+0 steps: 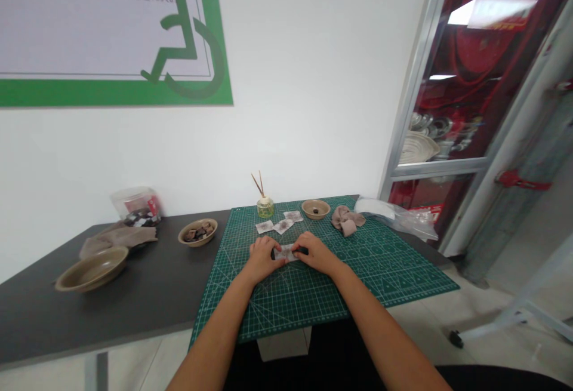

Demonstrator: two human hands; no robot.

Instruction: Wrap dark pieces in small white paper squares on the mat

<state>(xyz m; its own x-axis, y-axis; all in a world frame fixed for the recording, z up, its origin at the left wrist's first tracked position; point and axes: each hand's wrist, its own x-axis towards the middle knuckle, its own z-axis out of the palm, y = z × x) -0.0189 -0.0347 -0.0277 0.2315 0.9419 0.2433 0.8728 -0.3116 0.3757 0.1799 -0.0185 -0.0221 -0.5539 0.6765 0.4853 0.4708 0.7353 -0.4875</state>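
Between my two hands lies a small whitish card or packet with a grey-brown print, just above or on the green cutting mat. My left hand pinches its left end between thumb and fingers. At the other end my right hand has its thumb and fingers closed on the right edge. Just beyond my hands, similar small printed cards lie in an overlapping row on the mat. A dark gap shows under the right fingers; I cannot make out what is there.
A reed diffuser stands at the mat's back edge. Right of it are a small bowl with a dark piece, a crumpled cloth and a plastic bag. To the left sit a bowl of brown chunks, a larger bowl and a clear container.
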